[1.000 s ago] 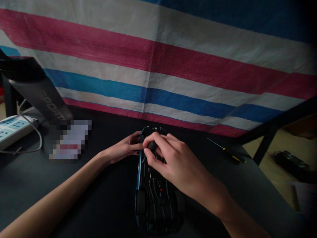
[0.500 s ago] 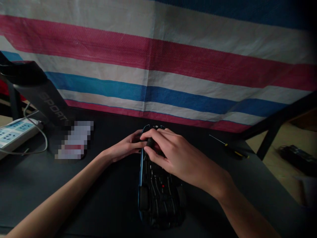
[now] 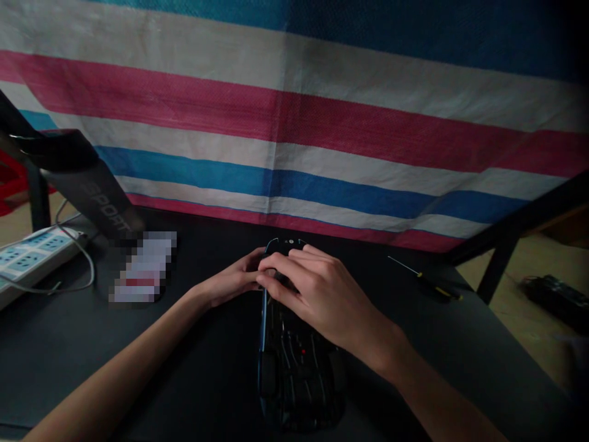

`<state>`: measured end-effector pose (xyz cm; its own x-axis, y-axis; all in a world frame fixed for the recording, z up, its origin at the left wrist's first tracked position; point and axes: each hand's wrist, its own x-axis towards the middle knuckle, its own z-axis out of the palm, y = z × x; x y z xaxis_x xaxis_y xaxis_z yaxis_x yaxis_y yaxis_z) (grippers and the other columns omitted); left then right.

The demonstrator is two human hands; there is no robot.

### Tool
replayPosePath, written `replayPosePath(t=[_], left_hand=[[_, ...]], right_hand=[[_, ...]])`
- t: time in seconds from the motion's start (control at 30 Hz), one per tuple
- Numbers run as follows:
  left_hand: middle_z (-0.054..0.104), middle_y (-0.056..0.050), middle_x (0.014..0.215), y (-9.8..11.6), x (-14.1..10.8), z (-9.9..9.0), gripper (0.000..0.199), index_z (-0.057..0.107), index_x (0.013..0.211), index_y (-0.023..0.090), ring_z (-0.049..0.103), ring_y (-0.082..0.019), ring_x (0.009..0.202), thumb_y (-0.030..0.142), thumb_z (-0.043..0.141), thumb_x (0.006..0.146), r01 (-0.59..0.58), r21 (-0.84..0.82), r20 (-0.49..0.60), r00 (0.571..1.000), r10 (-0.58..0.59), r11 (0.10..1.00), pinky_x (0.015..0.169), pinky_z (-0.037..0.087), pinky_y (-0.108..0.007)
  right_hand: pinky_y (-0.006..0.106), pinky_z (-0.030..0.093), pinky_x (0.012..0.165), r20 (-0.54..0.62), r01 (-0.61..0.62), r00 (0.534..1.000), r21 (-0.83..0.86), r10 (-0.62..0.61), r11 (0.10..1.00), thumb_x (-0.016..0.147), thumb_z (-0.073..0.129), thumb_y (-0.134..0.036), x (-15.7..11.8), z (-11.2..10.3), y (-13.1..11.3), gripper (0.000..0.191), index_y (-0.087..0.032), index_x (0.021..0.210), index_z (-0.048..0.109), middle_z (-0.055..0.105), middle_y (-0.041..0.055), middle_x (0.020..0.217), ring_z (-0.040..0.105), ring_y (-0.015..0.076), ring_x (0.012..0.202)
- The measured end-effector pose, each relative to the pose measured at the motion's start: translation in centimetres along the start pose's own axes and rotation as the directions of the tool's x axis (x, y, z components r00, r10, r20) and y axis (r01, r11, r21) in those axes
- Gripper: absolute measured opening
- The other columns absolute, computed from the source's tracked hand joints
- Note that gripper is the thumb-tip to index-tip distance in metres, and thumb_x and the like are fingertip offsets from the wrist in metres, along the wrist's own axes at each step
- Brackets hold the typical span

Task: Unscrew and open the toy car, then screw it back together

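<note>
A toy car (image 3: 294,374) with a blue side lies upside down on the black table, its dark underside facing up. My left hand (image 3: 237,279) grips the far left side of the car, with some fingertips hidden behind it. My right hand (image 3: 313,279) reaches across the car's far part. Its thumb and index finger are closed on a small black wheel at the far left corner, near my left fingertips; the fingers mostly cover the wheel. The nearer wheels show at the car's close end.
To the right lies a screwdriver (image 3: 427,279) with a black and yellow handle. At left are a blurred-out phone-like item (image 3: 147,264), a grey sports bottle (image 3: 92,190) and a power strip (image 3: 39,255) with a cable. A striped sheet (image 3: 350,147) hangs behind the table.
My right thumb and index finger have moved slightly left and down, bringing the wheel against the car's left side by my left fingertips. The view has tilted up a little.
</note>
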<state>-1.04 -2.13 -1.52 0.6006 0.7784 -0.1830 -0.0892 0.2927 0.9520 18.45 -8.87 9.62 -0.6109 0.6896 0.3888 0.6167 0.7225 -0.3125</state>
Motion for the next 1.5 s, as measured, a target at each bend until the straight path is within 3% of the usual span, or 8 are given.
replayPosePath(t=[0.13,0.3,0.43,0.6,0.77,1.2,1.37,1.5], left_hand=[[0.063,-0.011,0.132,-0.11,0.00,-0.06,0.065,0.048,0.144,0.025,0.060,-0.028,0.123,0.031,0.075,0.086,-0.013,0.032,0.007,1.000,0.013,0.999,0.100,0.049,-0.040],[0.067,-0.006,0.124,-0.01,-0.02,-0.12,0.073,0.047,0.144,0.028,0.062,-0.025,0.117,0.026,0.080,0.080,0.000,-0.033,-0.040,0.999,-0.001,0.999,0.096,0.051,-0.034],[0.068,-0.007,0.124,0.17,-0.09,-0.12,0.069,0.049,0.143,0.026,0.063,-0.027,0.117,0.025,0.079,0.080,0.027,-0.018,-0.031,0.999,-0.027,0.999,0.092,0.052,-0.033],[0.067,-0.001,0.125,0.22,-0.32,0.05,0.060,0.051,0.142,0.028,0.059,-0.028,0.124,0.025,0.071,0.086,-0.003,-0.022,-0.025,1.000,0.002,1.000,0.096,0.048,-0.031],[0.066,-0.008,0.130,-0.05,-0.11,-0.06,0.056,0.054,0.139,0.024,0.060,-0.026,0.121,0.030,0.073,0.086,-0.024,0.015,-0.014,1.000,0.025,1.000,0.095,0.049,-0.032],[0.067,-0.006,0.123,0.28,-0.26,0.18,0.057,0.053,0.139,0.025,0.061,-0.024,0.118,0.027,0.075,0.086,-0.008,-0.037,0.007,1.000,0.008,0.999,0.095,0.048,-0.033],[0.067,-0.005,0.123,0.22,-0.08,0.13,0.062,0.052,0.139,0.028,0.063,-0.023,0.115,0.024,0.077,0.083,-0.017,-0.044,0.001,1.000,0.017,0.999,0.092,0.049,-0.031],[0.068,-0.006,0.119,0.27,-0.15,0.12,0.054,0.056,0.134,0.025,0.063,-0.023,0.113,0.025,0.076,0.084,-0.014,-0.036,0.013,1.000,0.014,0.999,0.091,0.050,-0.031]], right_hand=[[0.040,0.043,0.099,-0.001,0.026,1.000,0.030,-0.026,0.999,0.097,0.052,-0.016,0.07,-0.05,-0.07,0.024,-0.020,0.118,0.062,0.071,0.0061,0.115,0.062,0.0221,0.107],[0.038,0.044,0.095,0.013,-0.004,1.000,0.031,0.004,1.000,0.103,0.049,-0.026,0.16,-0.01,-0.14,0.020,-0.020,0.110,0.066,0.073,0.0038,0.102,0.065,0.0194,0.094],[0.040,0.043,0.101,-0.001,0.003,1.000,0.036,-0.003,0.999,0.097,0.052,-0.017,0.15,0.01,-0.22,0.027,-0.022,0.122,0.062,0.071,0.0043,0.119,0.063,0.0213,0.108],[0.039,0.044,0.098,-0.020,0.004,1.000,0.030,-0.003,1.000,0.101,0.050,-0.021,0.06,-0.03,-0.29,0.024,-0.022,0.120,0.065,0.074,0.0041,0.112,0.065,0.0206,0.104],[0.040,0.045,0.097,-0.040,-0.010,0.999,-0.002,0.010,1.000,0.101,0.052,-0.026,0.08,0.00,-0.19,0.026,-0.019,0.123,0.064,0.074,0.0057,0.111,0.066,0.0213,0.100],[0.039,0.042,0.097,-0.014,0.002,1.000,-0.001,-0.002,1.000,0.097,0.053,-0.017,0.15,0.06,-0.30,0.022,-0.020,0.115,0.064,0.071,0.0055,0.110,0.061,0.0219,0.105],[0.039,0.042,0.093,0.016,-0.010,1.000,0.004,0.010,1.000,0.103,0.047,-0.023,0.19,0.00,-0.40,0.019,-0.019,0.108,0.065,0.071,0.0039,0.098,0.062,0.0198,0.093],[0.039,0.041,0.095,-0.015,0.001,1.000,0.002,0.000,1.000,0.096,0.053,-0.018,0.11,-0.11,-0.41,0.020,-0.019,0.112,0.064,0.071,0.0055,0.109,0.060,0.0223,0.104]])
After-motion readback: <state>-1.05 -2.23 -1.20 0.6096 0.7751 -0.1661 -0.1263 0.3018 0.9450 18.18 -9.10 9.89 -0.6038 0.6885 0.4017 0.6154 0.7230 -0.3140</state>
